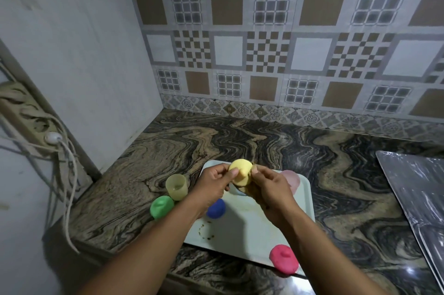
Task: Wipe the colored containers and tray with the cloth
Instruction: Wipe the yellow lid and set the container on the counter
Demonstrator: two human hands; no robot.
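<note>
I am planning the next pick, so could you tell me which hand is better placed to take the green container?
Left, probably. The green container sits left of the tray, near the left hand; the right hand would have to cross over it. Both hold the yellow container.

Glossy veined stone countertop point(276, 145), smooth pale plastic tray point(252, 227), matt plastic yellow container point(240, 173), shiny metal sheet point(418, 189)

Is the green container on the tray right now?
No, the green container sits on the marbled counter, left of the tray, beside a pale yellow cup.
</note>
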